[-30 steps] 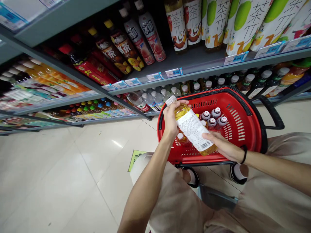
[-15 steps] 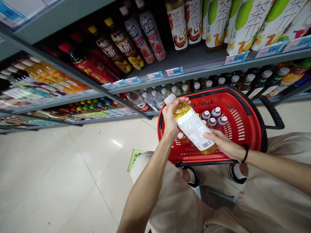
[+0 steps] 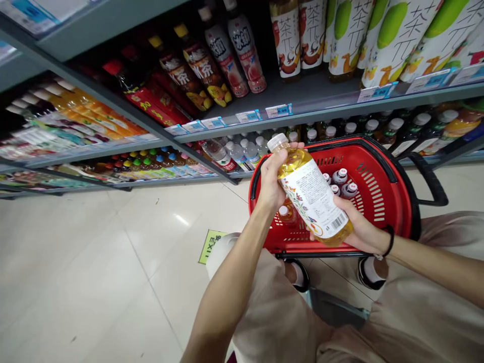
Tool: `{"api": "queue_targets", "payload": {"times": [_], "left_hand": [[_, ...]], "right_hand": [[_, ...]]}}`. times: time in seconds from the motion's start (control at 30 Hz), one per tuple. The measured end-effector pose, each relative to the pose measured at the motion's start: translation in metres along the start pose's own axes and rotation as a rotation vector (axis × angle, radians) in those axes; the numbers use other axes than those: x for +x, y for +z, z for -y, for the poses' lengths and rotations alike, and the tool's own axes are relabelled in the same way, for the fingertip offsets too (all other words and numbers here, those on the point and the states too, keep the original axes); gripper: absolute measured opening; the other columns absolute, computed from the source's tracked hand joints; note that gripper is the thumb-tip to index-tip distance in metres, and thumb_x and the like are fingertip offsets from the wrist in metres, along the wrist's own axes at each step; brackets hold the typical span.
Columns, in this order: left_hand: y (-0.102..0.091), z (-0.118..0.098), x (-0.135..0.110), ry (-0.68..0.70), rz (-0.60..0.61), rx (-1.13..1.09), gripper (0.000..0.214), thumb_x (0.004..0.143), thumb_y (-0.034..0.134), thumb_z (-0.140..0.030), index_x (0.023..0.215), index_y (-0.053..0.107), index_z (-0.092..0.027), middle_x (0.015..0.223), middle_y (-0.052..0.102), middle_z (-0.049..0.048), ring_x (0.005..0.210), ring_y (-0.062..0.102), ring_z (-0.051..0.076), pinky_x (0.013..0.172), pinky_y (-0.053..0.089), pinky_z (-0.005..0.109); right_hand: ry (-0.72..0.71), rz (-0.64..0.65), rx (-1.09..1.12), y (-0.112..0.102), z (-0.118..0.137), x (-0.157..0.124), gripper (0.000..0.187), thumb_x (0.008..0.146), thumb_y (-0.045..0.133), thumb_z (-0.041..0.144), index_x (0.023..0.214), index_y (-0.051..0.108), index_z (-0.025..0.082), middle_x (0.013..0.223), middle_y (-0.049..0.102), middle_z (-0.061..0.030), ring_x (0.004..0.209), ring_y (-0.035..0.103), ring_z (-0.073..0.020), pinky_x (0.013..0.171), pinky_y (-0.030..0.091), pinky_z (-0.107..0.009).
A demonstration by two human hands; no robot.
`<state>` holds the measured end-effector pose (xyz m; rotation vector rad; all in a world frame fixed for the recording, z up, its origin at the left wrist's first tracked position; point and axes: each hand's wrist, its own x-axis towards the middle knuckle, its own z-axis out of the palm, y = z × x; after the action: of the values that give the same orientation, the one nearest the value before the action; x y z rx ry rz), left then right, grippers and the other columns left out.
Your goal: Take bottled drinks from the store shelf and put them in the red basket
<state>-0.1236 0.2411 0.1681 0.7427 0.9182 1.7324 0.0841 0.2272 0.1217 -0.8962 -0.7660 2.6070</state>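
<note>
A clear bottle of yellow drink (image 3: 315, 199) with a white cap and a printed white label is tilted above the basket, its cap toward the upper left. My left hand (image 3: 273, 176) is closed around its neck end. Around the base end, my right hand (image 3: 357, 224) grips with the thumb on the label beside the barcode. Below them is the red shopping basket (image 3: 393, 201), in which several small white-capped bottles (image 3: 345, 182) stand. Another bottle of orange-yellow drink (image 3: 286, 214) sits at the basket's left side, partly hidden by the held bottle.
Ahead is a shelf (image 3: 321, 106) with tea bottles (image 3: 286, 40) above and dark bottles (image 3: 410, 128) below. The basket's black handle (image 3: 427, 179) sticks out right. My knees flank the basket's near side. A green exit sign (image 3: 212, 245) lies on the tiled floor (image 3: 113, 272).
The bottle has turned in my hands, bringing a colourful floral part of the label into sight. It has come slightly nearer, and my right hand has shifted further under its base.
</note>
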Motion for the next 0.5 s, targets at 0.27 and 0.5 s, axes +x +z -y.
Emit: {"api": "queue_targets", "payload": {"times": [0.27,0.5], "left_hand": [[-0.001,0.004,0.005,0.012,-0.184,0.031,0.035,0.081,0.08,-0.054,0.091,0.078,-0.02,0.102,0.077,0.0079,0.092,0.072,0.021,0.083,0.054,0.033],[-0.008,0.007,0.009,-0.062,-0.294,0.071,0.036,0.078,0.084,-0.05,0.089,0.076,-0.017,0.087,0.074,0.0086,0.077,0.069,0.019,0.073,0.052,0.033]], "right_hand": [[-0.024,-0.06,-0.085,0.01,0.001,0.003,0.073,0.094,0.055,0.074,0.138,0.066,0.017,0.121,0.076,-0.0147,0.089,0.076,-0.0293,0.055,0.056,-0.032],[-0.341,-0.14,-0.54,0.003,0.003,0.011,0.068,0.077,0.091,0.045,0.133,0.065,0.018,0.131,0.072,-0.0101,0.113,0.072,-0.028,0.097,0.06,-0.039]]}}
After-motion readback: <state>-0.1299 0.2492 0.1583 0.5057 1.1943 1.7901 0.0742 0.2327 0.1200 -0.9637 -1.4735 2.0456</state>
